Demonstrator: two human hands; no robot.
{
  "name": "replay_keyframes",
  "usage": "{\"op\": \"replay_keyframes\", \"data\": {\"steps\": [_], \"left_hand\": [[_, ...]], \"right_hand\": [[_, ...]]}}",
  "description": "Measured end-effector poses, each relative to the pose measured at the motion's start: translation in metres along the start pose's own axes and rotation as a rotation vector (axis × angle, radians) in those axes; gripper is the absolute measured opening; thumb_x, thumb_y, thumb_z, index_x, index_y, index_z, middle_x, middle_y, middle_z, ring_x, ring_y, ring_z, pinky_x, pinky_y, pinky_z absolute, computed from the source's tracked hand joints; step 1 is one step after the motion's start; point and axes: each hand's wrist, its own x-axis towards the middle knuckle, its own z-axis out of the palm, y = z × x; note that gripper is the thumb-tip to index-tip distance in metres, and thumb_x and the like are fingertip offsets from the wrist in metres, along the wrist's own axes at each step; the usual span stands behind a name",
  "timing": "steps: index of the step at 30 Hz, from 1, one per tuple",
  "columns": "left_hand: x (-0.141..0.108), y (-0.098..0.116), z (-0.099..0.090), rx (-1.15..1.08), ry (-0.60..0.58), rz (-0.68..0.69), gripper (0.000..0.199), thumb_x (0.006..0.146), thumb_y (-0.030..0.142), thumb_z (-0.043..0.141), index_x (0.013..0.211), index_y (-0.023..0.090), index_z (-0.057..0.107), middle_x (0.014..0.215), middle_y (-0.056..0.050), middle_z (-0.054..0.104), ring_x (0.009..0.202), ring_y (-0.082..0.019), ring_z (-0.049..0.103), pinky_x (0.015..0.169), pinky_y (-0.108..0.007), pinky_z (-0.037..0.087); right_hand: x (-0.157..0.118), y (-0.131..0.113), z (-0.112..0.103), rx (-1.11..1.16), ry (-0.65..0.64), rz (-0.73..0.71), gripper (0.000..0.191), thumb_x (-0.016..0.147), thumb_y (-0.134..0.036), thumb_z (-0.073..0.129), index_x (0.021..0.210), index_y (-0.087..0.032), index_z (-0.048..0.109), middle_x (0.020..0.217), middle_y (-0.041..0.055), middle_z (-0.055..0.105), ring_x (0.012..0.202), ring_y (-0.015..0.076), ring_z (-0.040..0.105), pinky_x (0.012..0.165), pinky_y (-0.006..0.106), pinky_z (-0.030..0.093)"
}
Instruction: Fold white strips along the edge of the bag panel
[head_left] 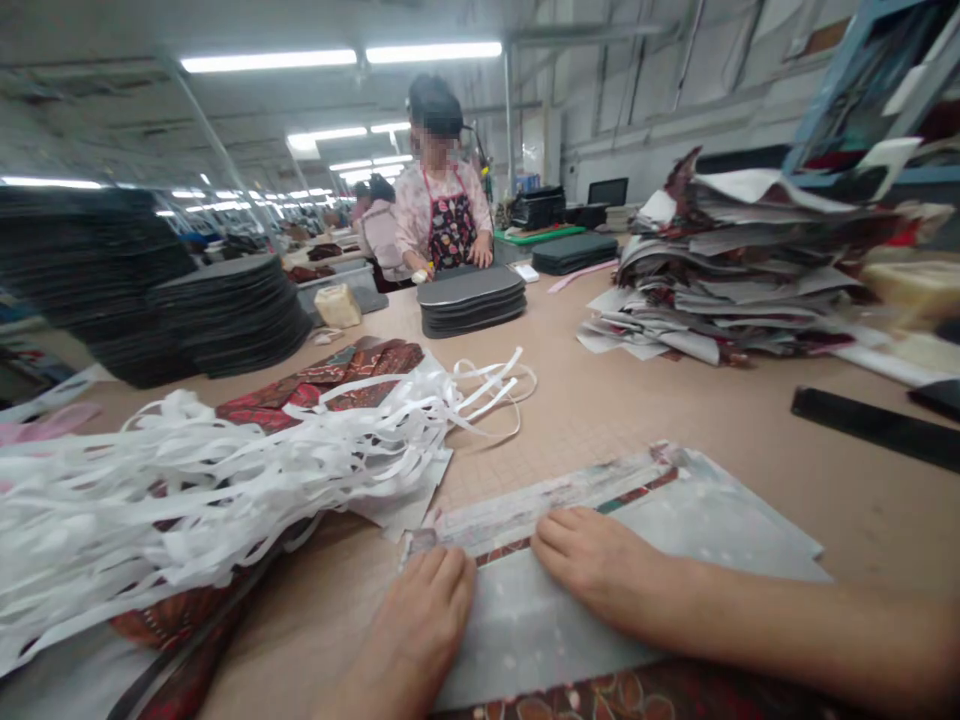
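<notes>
The pale grey fabric panel (525, 630) lies flat toward the near edge of the tan surface (570, 400), with the heap of narrow white ribbons (225, 470) off to its left. Its far border looks turned back already, leaving a thin red-brown and green patterned strip (645, 490) running along it; the rest lies open, and a dark floral band shows at the near side. I'd judge that fold laid but not fastened, as I see no stitching or pins.

The left hand (431, 620) reaches forward, palm down, fingers close together and bearing on the fold's left end. The right hand (592, 555) comes in across the panel from the right, forearm low, fingers bunched and bent with their tips at the patterned strip. Both thumbs are hard to make out, so I can't tell whether either pinches the cloth.
</notes>
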Motion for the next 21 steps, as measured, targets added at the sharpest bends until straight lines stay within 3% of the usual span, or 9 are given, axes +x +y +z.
{"op": "replay_keyframes", "data": {"steps": [4, 7, 11, 14, 18, 21], "left_hand": [[-0.008, -0.010, -0.002, -0.105, 0.070, -0.077, 0.025, 0.079, 0.000, 0.046, 0.097, 0.014, 0.057, 0.090, -0.006, 0.059, 0.079, -0.019, 0.053, 0.070, -0.031, 0.046], [-0.009, -0.007, -0.005, -0.086, 0.041, -0.074, 0.019, 0.082, 0.005, 0.048, 0.096, 0.014, 0.057, 0.088, -0.005, 0.059, 0.078, -0.020, 0.052, 0.071, -0.033, 0.045], [-0.012, 0.004, -0.004, 0.023, 0.070, -0.024, 0.022, 0.085, 0.005, 0.041, 0.099, 0.010, 0.057, 0.090, -0.008, 0.060, 0.078, -0.021, 0.053, 0.076, -0.036, 0.042], [-0.021, 0.007, -0.002, 0.046, 0.146, -0.015, 0.027, 0.086, 0.005, 0.034, 0.103, 0.008, 0.056, 0.094, -0.009, 0.061, 0.083, -0.022, 0.053, 0.081, -0.037, 0.040], [-0.035, 0.005, -0.006, 0.004, 0.175, -0.060, 0.028, 0.089, 0.009, 0.032, 0.104, 0.009, 0.056, 0.095, -0.009, 0.060, 0.086, -0.022, 0.052, 0.081, -0.038, 0.039], [-0.044, 0.002, -0.010, -0.068, 0.168, -0.109, 0.028, 0.091, 0.013, 0.031, 0.099, 0.011, 0.057, 0.089, -0.008, 0.060, 0.079, -0.022, 0.052, 0.075, -0.037, 0.040]], "right_hand": [[-0.002, 0.011, -0.012, -0.020, -0.049, 0.066, 0.013, 0.078, -0.003, 0.052, 0.074, -0.013, 0.059, 0.075, 0.0064, 0.058, 0.069, 0.0183, 0.049, 0.060, 0.030, 0.040], [0.017, 0.002, -0.015, 0.073, -0.048, 0.044, 0.014, 0.081, -0.004, 0.050, 0.083, -0.014, 0.059, 0.080, 0.0059, 0.059, 0.072, 0.0173, 0.050, 0.063, 0.028, 0.041], [0.038, -0.022, 0.001, 0.086, -0.003, -0.081, 0.011, 0.084, -0.010, 0.050, 0.092, -0.012, 0.058, 0.086, 0.0076, 0.059, 0.077, 0.0191, 0.050, 0.067, 0.031, 0.042], [0.032, -0.025, 0.011, 0.011, 0.007, -0.128, 0.011, 0.081, -0.010, 0.051, 0.090, -0.011, 0.059, 0.085, 0.0093, 0.059, 0.076, 0.0208, 0.050, 0.065, 0.034, 0.043], [0.017, -0.011, 0.006, 0.083, 0.018, -0.026, 0.017, 0.081, -0.007, 0.046, 0.086, -0.013, 0.061, 0.079, 0.0094, 0.059, 0.072, 0.0215, 0.051, 0.061, 0.035, 0.043], [0.025, -0.006, -0.001, 0.182, 0.013, 0.014, 0.021, 0.084, -0.008, 0.043, 0.081, -0.017, 0.061, 0.072, 0.0078, 0.057, 0.069, 0.0200, 0.052, 0.059, 0.033, 0.043]]}}
